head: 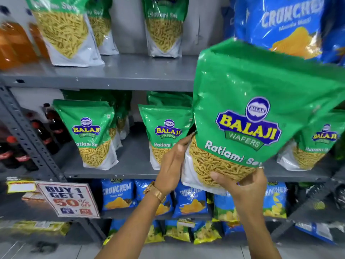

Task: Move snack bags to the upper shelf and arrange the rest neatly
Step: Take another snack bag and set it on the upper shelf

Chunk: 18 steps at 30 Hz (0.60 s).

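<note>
Mid-transfer: one green sev bag (261, 109) is lifted in front of the middle shelf (130, 171), heading for the upper shelf (115, 75). Left hand (173, 165) is pressed flat on the bag's side; right hand (248, 186) cups its base, fingers curled under. Next: raise it clear of the shelf lip and stand it upright, probably in the gap right of the centre bag (164, 28).

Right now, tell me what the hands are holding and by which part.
Both hands hold one green Ratlami Sev bag by its bottom end: the left hand against its lower left edge, the right hand under its base.
</note>
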Available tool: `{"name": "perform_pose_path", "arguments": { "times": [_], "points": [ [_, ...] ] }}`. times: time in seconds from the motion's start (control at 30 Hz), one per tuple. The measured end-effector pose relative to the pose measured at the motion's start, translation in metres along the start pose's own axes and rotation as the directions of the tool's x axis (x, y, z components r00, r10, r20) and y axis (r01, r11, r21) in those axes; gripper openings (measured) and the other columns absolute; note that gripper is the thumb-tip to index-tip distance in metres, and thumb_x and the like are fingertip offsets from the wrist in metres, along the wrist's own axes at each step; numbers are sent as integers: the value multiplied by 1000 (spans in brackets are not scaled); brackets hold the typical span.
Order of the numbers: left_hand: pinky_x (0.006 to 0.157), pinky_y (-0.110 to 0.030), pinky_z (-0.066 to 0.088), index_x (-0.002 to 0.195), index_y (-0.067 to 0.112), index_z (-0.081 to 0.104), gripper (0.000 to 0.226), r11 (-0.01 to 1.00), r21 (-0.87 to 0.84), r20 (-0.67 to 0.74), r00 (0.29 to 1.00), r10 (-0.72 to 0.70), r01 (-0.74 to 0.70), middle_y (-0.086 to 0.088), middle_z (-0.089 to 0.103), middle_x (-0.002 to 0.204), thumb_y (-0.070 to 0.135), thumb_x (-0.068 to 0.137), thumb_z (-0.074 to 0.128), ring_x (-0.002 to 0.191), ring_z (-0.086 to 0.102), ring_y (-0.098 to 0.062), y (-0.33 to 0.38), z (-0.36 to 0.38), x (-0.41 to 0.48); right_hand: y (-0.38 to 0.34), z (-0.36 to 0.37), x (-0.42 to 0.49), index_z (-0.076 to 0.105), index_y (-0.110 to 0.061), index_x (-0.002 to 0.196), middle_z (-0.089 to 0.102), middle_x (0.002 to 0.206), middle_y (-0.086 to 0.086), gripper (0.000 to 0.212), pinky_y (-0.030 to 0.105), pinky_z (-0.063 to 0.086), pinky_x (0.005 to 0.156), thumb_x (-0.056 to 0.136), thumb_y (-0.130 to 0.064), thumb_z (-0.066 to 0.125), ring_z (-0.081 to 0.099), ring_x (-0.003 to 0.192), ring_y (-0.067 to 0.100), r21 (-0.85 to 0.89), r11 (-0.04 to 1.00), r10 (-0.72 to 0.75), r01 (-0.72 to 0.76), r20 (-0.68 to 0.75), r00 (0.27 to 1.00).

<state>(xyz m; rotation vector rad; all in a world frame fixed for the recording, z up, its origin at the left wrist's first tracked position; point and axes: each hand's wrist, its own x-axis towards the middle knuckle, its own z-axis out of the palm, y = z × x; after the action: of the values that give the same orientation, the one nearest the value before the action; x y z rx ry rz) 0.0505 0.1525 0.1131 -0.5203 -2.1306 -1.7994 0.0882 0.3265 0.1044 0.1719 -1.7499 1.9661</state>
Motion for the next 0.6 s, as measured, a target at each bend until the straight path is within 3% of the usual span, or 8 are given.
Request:
{"name": "perform_pose_path", "arguments": {
  "times": [0.07, 0.1, 0.2, 0.27, 0.37, 0.47, 0.53, 0.6],
  "points": [
    [74, 9, 38, 126, 65, 44, 38, 990, -65, 20, 992, 124, -123, 38, 63, 82, 66, 90, 30, 79, 59, 19, 36, -5, 4, -26, 13, 12, 65, -33, 99, 78, 95, -13, 71, 16, 58, 67, 36, -48, 94, 74, 87, 6, 40, 998, -40, 39, 27, 999],
    [74, 6, 40, 128, 58, 46, 42, 978, -93, 2, 983, 186, -185, 28, 63, 78, 66, 89, 37, 73, 60, 11, 49, -8, 11, -40, 20, 21, 64, -30, 97, 78, 93, -12, 70, 17, 58, 66, 37, -50, 93, 74, 86, 6, 64, 996, -67, 65, 38, 997],
    [95, -23, 52, 129, 41, 50, 62, 946, -63, -89, 946, 312, -318, 18, 70, 113, 63, 73, 69, 108, 66, -3, 82, -24, 39, -78, 42, 55, 61, -27, 100, 78, 91, -13, 55, 17, 57, 67, 52, -32, 88, 74, 84, 4, 114, 978, -186, 174, 109, 976],
    [96, -29, 53, 128, 38, 48, 70, 933, 13, -76, 930, 361, -361, 15, 69, 121, 50, 67, 81, 114, 66, -8, 102, -38, 64, -100, 60, 84, 58, -21, 104, 77, 89, -16, 51, 14, 55, 68, 59, -26, 82, 72, 81, 0, 145, 959, -263, 243, 145, 954],
    [92, -10, 48, 125, 49, 41, 69, 926, 85, -8, 929, 370, -368, 34, 63, 120, 39, 71, 81, 112, 60, 11, 127, -66, 107, -125, 91, 129, 52, -7, 114, 75, 87, -25, 58, 8, 52, 68, 67, -20, 82, 69, 79, -9, 130, 937, -344, 324, 195, 918],
    [81, 13, 28, 133, 50, 18, 79, 911, 231, 17, 938, 346, -341, 65, 30, 115, 55, 74, 70, 103, 32, 44, 140, -94, 148, -136, 125, 169, 49, -9, 120, 74, 93, -23, 57, 10, 51, 78, 74, -21, 80, 68, 88, -9, 51, 944, -328, 327, 264, 907],
    [86, 7, 28, 144, 39, 14, 92, 911, 305, 9, 957, 289, -278, 56, 17, 119, 62, 71, 65, 104, 29, 41, 136, -110, 171, -131, 143, 192, 51, -26, 114, 72, 108, -13, 47, 26, 53, 91, 77, -25, 80, 69, 100, 2, -3, 952, -290, 307, 316, 903],
    [92, -6, 38, 141, 30, 26, 85, 919, 329, 3, 974, 228, -216, 44, 37, 122, 55, 74, 71, 113, 48, 20, 124, -124, 191, -121, 159, 209, 53, -34, 104, 71, 111, -8, 38, 31, 54, 96, 79, -26, 79, 68, 105, 9, -42, 962, -237, 269, 358, 903]
  ]
}}
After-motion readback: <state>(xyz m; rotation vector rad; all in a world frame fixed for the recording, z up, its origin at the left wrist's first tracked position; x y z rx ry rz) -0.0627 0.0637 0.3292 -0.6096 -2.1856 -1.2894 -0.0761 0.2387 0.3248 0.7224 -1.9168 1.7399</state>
